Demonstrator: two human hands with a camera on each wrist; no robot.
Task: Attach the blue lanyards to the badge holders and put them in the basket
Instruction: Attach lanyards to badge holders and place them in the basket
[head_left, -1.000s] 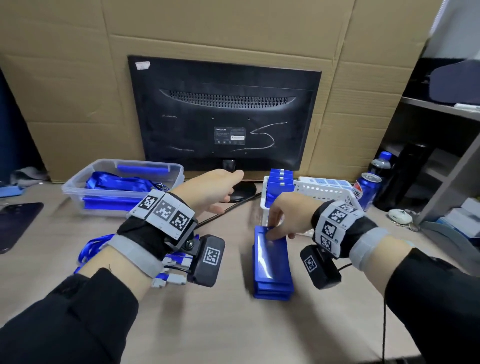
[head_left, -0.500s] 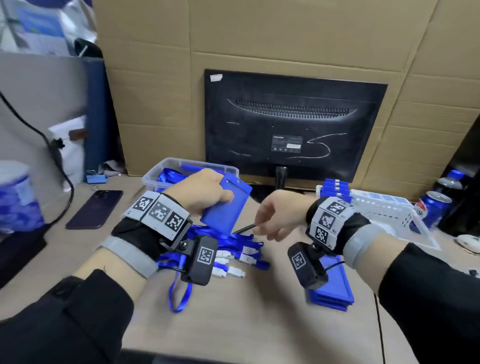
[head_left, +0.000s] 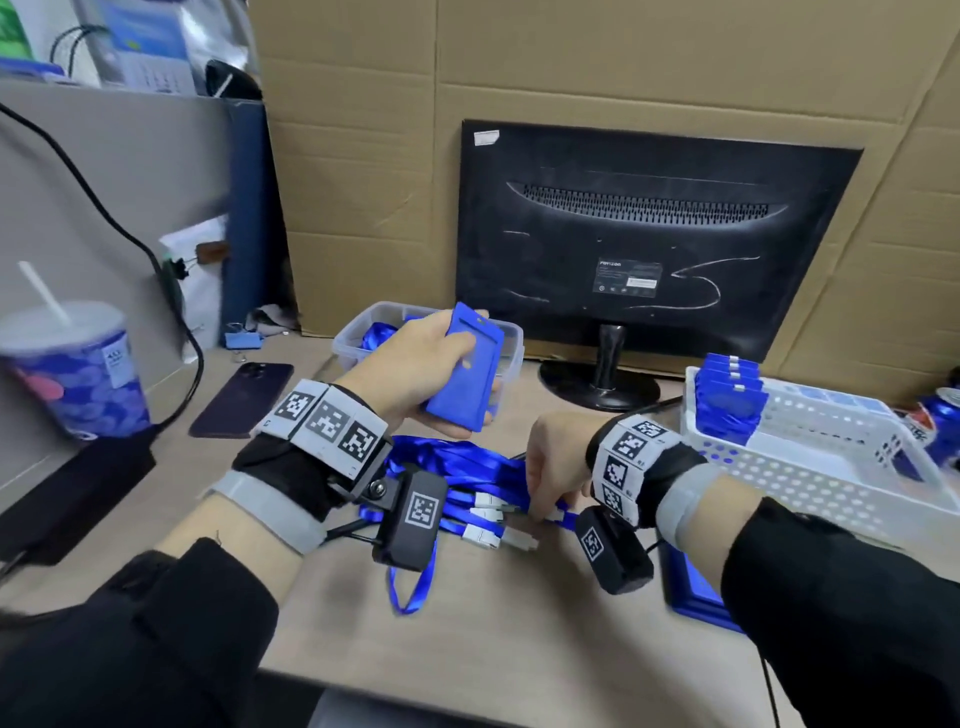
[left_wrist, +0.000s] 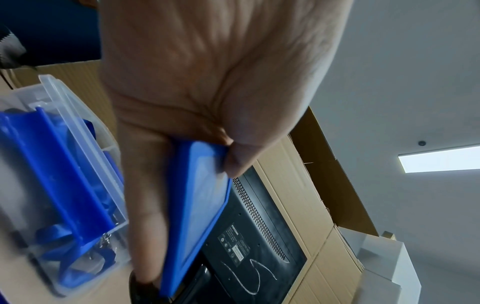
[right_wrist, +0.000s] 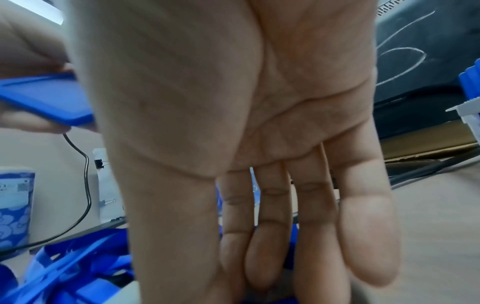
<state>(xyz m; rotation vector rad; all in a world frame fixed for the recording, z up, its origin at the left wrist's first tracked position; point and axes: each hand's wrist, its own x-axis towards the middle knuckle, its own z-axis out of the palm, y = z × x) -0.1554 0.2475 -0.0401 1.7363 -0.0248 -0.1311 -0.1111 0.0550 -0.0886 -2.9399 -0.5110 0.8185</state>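
Observation:
My left hand (head_left: 410, 364) grips a blue badge holder (head_left: 467, 374) in the air above the desk, thumb on its face and fingers behind; the left wrist view shows the same badge holder (left_wrist: 197, 205) edge-on. A pile of blue lanyards (head_left: 467, 467) with white clips lies below it. Onto that pile my right hand (head_left: 550, 467) reaches down, its straight fingers (right_wrist: 262, 236) touching the lanyards (right_wrist: 64, 267). The white basket (head_left: 831, 467) at the right holds several upright badge holders (head_left: 727, 395). A stack of loose badge holders (head_left: 696, 587) lies partly hidden under my right forearm.
A clear plastic box (head_left: 363, 332) with more lanyards stands behind my left hand. A black monitor (head_left: 649, 249) and cardboard wall close the back. At the left are a phone (head_left: 244, 395), a paper cup (head_left: 72, 369) and a black cable. A can (head_left: 940, 415) stands beyond the basket.
A badge holder has come off the stack into my left hand and been raised. My right hand has left the stack and dropped onto the lanyard pile. The view has swung left.

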